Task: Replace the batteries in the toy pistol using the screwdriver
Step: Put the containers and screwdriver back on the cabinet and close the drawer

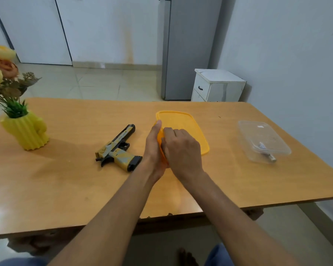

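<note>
My left grip (154, 144) lies flat against the near left edge of the orange lid (183, 129), fingers straight, steadying it; my right grip (181, 148) curls over that same edge, apparently pinching it to shift or lift it. The toy pistol (117, 148) lies flat on the table (65, 179) just left of the lid, untouched, within easy reach. Well right of the lid sits a clear container (263, 141), something metallic inside it, possibly the screwdriver.

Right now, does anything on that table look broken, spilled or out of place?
Nothing spilled. The table's near edge looks chipped below the hands. The clear container sits apart from its orange lid, which both hands are handling.
</note>
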